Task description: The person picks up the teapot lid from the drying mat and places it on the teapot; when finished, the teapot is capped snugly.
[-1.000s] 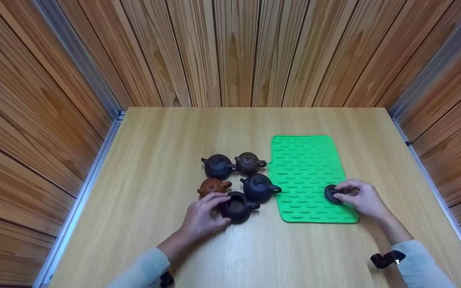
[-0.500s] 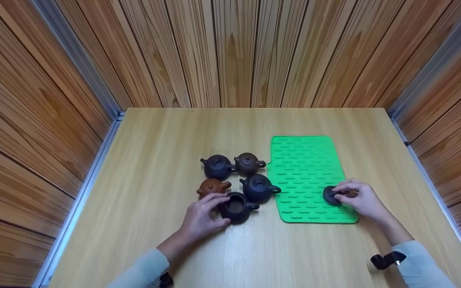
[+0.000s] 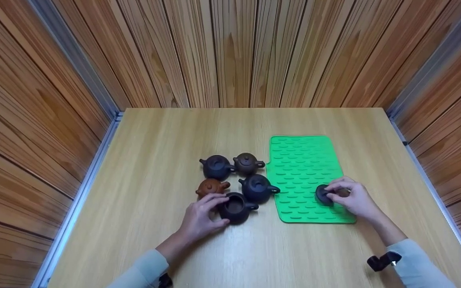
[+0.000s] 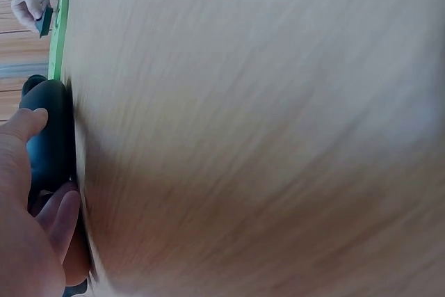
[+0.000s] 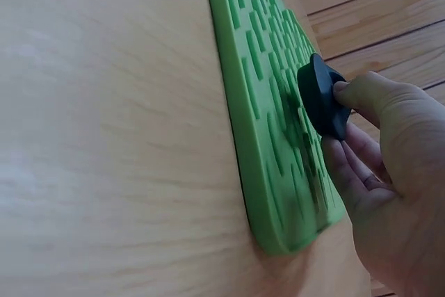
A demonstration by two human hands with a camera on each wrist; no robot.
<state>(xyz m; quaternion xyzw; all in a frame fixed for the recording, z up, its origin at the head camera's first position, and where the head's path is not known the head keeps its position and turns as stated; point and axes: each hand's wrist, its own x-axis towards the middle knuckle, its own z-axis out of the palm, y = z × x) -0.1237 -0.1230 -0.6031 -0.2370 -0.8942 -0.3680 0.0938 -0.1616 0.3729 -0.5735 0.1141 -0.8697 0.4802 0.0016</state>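
My left hand [image 3: 202, 216] holds a black lidless teapot [image 3: 233, 216] between thumb and fingers, its round mouth facing up. In the left wrist view the thumb lies on the dark body of this teapot [image 4: 52, 147]. To the right, my right hand [image 3: 354, 198] pinches a black round teapot lid [image 3: 321, 195] over the green mat [image 3: 302, 160]. The right wrist view shows the lid [image 5: 320, 95] tilted, apart from the mat [image 5: 254, 137], with the thumb on its top. My right hand's fingers [image 5: 344, 172] curl below it.
Close around the held teapot stand a reddish-brown teapot [image 3: 211, 187], a black teapot [image 3: 257, 189] whose handle reaches over the mat's left edge, another black teapot [image 3: 216, 167] and a small dark brown teapot [image 3: 246, 164]. Wooden panels [image 3: 234, 52] wall the table's back and sides.
My right hand has moved a little to the left over the mat, carrying the lid. The left hand keeps its hold on the teapot in the same place.
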